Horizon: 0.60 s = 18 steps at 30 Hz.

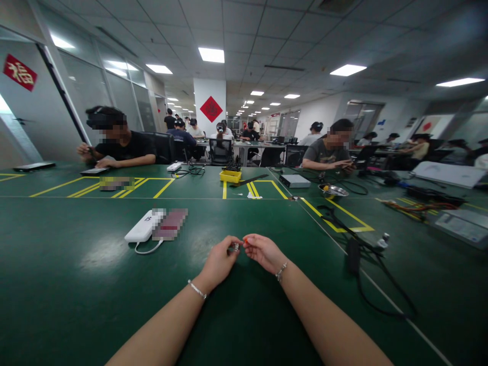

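While you are holding your hands close together over the green table [114, 295], your right hand [265, 252] is pinching an orange piece [246, 241] between thumb and fingertips. Your left hand [219, 262] is curling narrowly around a small shiny piece [236, 247], which is sitting by its fingertips, just beside the orange piece. A white power bank [144, 226] is lying farther left

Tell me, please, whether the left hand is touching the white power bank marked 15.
Apart: the head view shows a wide stretch of bare green tabletop between the left hand and the white power bank.
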Tool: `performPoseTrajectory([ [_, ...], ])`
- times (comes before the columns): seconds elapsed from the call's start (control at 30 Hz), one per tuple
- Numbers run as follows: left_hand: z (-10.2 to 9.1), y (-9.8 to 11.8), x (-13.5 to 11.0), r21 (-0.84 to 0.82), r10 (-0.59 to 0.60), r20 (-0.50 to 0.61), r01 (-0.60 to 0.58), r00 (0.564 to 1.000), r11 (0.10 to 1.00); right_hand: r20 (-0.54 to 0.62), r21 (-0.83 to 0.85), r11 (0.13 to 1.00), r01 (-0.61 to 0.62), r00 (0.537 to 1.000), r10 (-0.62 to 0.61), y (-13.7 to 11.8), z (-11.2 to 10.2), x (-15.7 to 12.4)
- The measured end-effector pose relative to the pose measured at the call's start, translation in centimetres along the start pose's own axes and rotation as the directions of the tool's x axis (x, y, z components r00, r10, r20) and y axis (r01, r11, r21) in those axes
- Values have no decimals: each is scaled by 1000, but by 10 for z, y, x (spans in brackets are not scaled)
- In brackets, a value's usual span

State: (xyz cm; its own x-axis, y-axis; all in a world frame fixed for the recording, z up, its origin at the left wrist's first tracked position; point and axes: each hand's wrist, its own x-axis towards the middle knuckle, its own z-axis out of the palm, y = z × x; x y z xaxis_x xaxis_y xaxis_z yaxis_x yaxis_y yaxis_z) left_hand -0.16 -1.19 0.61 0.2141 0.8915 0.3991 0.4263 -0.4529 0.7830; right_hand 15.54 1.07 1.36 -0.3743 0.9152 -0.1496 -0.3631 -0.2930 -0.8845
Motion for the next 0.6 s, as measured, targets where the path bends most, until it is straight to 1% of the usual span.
performPoseTrajectory([
  [0.07,-1,1,0,48,17,2,-18,1000,999,2,2,1000,-5,1000,5,-1,0,0],
  [0.13,-1,2,0,67,64,-15,-63,998,996,8,3,1000,-7,1000,7,-1,-1,0],
  [0.2,-2,3,1,66,115,-39,-113,993,991,19,8,1000,-8,1000,8,0,-2,0],
  [0.27,-2,2,1,41,131,-38,-130,991,991,25,18,1000,-7,1000,7,1,-2,1],
  [0.37,0,-3,2,-69,49,-22,-51,999,996,22,24,1000,1,1000,-1,2,-1,2],
  [0.47,3,-7,3,-200,-40,-28,33,999,979,28,20,1000,14,1000,-15,2,0,1],
  [0.6,3,-5,4,-199,-71,-37,63,997,978,21,24,999,27,999,-27,3,2,1],
])
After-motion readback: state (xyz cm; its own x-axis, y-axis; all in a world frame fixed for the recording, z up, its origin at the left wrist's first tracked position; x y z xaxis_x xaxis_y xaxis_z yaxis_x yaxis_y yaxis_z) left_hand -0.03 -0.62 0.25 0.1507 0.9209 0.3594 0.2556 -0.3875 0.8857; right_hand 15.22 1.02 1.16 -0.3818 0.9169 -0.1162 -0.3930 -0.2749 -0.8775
